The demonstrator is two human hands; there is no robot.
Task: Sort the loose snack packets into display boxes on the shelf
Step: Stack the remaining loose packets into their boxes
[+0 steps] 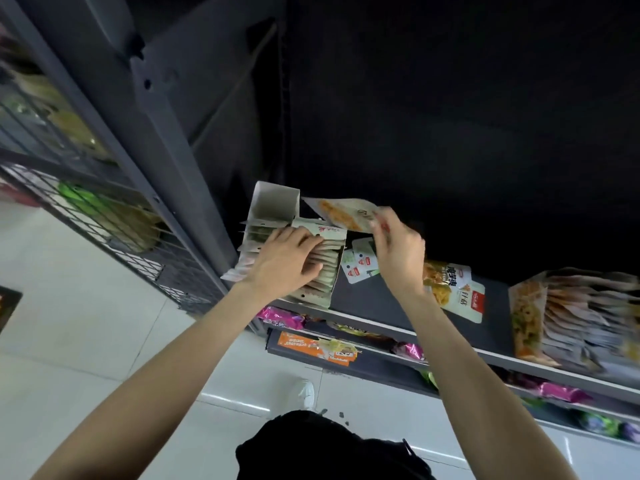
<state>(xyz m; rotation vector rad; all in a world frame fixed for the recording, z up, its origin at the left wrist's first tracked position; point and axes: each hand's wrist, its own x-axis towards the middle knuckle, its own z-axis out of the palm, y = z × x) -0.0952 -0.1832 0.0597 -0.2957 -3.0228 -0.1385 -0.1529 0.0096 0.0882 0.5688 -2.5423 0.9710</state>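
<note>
The right hand (398, 252) pinches a packet (343, 213), seemingly flat, just right of the display box (277, 206); the left hand (287, 258) presses its stack with straight fingers

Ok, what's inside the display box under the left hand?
A row of upright packets fills the display box; the left hand covers the middle ones.

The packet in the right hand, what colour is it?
The packet in the right hand is pale cream with an orange picture, seen in the head view.
</note>
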